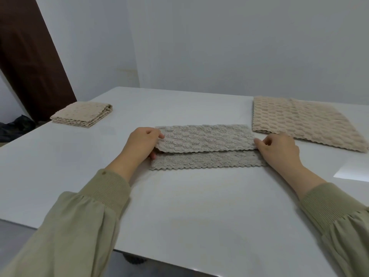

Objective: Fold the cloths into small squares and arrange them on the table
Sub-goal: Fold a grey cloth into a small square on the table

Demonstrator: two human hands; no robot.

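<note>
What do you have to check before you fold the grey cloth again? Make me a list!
1. Left hand pinches the left end of the grey cloth: ok.
2. Right hand pinches its right end: ok.
3. Top flap's edge meets the near edge: not ok, a strip of the lower layer shows.
4. Bare table in front of the cloth: ok.
5. Folded beige stack lies apart, far left: ok.
6. Flat beige cloth clear of the right hand: cannot tell, they look very close.
</note>
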